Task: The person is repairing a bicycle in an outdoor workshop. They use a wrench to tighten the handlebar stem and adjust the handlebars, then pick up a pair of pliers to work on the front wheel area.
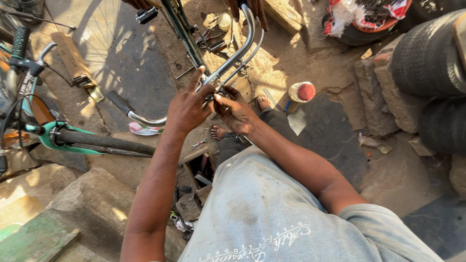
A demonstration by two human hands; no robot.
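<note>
Handlebars (228,65) of chromed steel are being steadied at the frame's centre by the left hand (187,109), clamped around the tube, so the small fitting beside it is kept from shifting. That fitting is being pinched by the right hand (235,112), fingers together. A red-capped jar (301,91) is lying right of centre, label unreadable.

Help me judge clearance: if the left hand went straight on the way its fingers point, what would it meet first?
Probably the chrome handlebar that the left hand already touches; beyond it, the bicycle frame, though depth is unclear.
</note>
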